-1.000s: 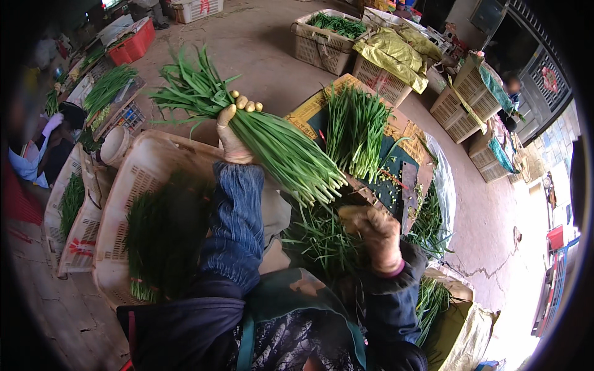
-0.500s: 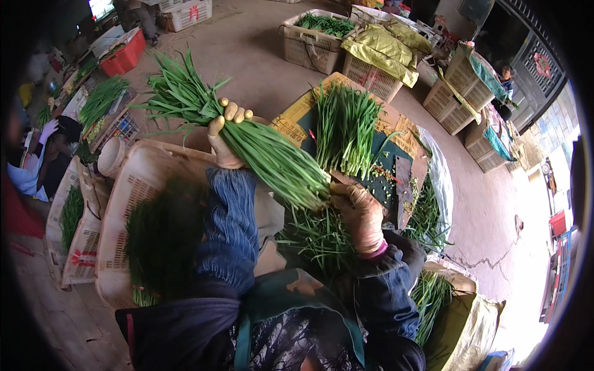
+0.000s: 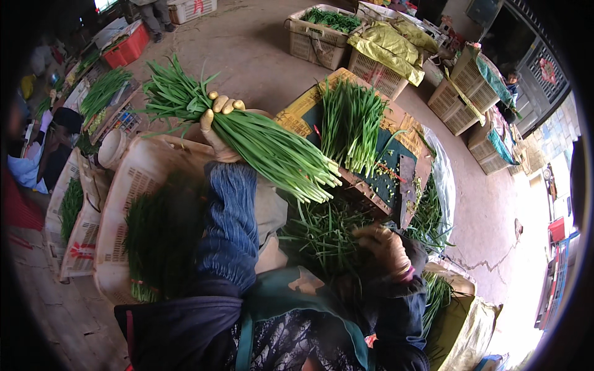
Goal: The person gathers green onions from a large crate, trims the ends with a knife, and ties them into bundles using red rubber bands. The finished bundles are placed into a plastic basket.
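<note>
Left hand [image 3: 218,131]: closed around 1 bunch of green stalks [image 3: 278,148], tilted, pale ends toward the board [image 3: 303,112]. Right hand [image 3: 385,246]: fingers curled near loose leaves [image 3: 325,226]; cannot tell whether it holds anything. Caution: a slackened 1-hand grip could let slender stalks slip. Beyond: flat, rectangular, stained metal blade [image 3: 406,185].

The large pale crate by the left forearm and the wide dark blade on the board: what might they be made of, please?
Large pale crate: probably matte plastic, judging by its regular slots and rounded rim.
Wide dark blade: likely dull metal, perhaps rusted, being flat, straight-edged and grey-brown.
</note>
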### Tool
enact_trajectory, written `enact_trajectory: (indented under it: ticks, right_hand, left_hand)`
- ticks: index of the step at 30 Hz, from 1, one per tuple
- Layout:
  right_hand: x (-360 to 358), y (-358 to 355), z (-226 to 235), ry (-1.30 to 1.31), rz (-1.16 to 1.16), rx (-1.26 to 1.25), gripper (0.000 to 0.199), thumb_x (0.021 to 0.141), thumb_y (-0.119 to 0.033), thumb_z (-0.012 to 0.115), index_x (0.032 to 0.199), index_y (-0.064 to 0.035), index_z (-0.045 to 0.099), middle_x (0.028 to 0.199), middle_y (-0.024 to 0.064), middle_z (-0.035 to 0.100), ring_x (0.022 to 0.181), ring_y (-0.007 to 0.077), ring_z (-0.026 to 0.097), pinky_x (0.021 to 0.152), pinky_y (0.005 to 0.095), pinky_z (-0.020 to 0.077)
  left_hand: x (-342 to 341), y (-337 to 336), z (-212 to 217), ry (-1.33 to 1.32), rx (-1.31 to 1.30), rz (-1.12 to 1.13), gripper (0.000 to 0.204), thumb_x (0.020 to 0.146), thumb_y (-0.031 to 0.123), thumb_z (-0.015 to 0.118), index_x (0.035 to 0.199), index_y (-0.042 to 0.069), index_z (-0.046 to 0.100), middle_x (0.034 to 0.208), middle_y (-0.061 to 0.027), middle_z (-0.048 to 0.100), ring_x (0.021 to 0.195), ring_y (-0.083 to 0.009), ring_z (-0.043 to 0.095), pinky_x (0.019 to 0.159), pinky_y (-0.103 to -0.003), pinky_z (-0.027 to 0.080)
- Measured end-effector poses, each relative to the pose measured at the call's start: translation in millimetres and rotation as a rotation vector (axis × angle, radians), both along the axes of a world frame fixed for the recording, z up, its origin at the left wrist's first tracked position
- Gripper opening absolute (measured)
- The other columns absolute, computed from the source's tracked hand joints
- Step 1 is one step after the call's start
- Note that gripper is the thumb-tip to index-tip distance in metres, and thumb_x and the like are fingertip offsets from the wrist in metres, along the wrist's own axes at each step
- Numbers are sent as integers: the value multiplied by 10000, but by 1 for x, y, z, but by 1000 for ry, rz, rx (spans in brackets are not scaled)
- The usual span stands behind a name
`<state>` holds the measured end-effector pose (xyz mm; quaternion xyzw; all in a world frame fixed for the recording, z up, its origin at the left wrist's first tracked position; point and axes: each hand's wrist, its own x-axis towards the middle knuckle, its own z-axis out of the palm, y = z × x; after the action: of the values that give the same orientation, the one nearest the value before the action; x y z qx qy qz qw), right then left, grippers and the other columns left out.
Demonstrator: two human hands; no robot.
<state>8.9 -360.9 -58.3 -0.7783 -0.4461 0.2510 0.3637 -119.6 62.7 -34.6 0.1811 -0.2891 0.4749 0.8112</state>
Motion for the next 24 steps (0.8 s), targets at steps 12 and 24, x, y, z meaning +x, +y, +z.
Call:
enact_trajectory:
  ticks: [12, 24]
  right_hand:
    - [-47, 105, 11, 677, -327, 524, 307, 918, -144, 715, 1181, 9, 677, 1118, 13, 622, 1015, 120, 563, 919, 255, 436]
    - [-68, 128, 15, 787, -382, 572, 241, 870, -62, 752, 1082, 29, 685, 961, 40, 687, 799, 102, 640, 714, 235, 536]
  left_hand:
    - [6, -3, 5, -137, 156, -84, 332, 856, 87, 696, 1132, 114, 514, 815, 55, 510, 773, -104, 538, 910, -315, 442]
    - [14, -9, 3, -201, 297, -214, 324, 843, 103, 670, 1131, 98, 521, 785, 29, 546, 762, -131, 565, 857, -342, 453]
